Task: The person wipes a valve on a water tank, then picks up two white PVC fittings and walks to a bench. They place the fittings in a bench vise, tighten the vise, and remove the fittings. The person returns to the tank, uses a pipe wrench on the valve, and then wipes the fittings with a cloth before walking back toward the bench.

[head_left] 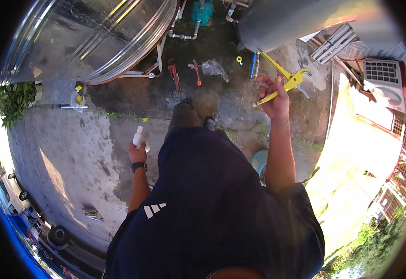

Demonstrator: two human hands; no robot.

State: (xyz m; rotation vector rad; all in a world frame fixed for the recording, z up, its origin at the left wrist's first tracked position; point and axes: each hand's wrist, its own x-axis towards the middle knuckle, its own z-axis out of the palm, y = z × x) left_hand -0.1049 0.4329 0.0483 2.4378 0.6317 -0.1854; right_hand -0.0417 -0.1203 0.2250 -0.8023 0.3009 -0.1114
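Observation:
My right hand (pixel 277 101) is raised at the right, its fingers closed around one handle of a yellow pipe cutter (pixel 296 80). The cutter's two handles are spread apart, and its hooked jaw points away to the right. Low on the left, my left hand (pixel 137 153) grips a white plastic pipe fitting (pixel 138 136). Part of that fitting is hidden behind the fingers. On the wet ground ahead lie a red pipe wrench (pixel 174 78), a hammer (pixel 196 73) with a red handle, a clear plastic bag (pixel 214 69) and a yellow tape roll (pixel 239 59).
Large metal tanks (pixel 114 42) stand ahead at left and right, with a green pump (pixel 202 14) and grey pipes between them. A blue pipe (pixel 253 65) lies below the right tank. An air-conditioner unit (pixel 383 83) is far right; a light-blue bucket (pixel 259 160) sits beside my right arm.

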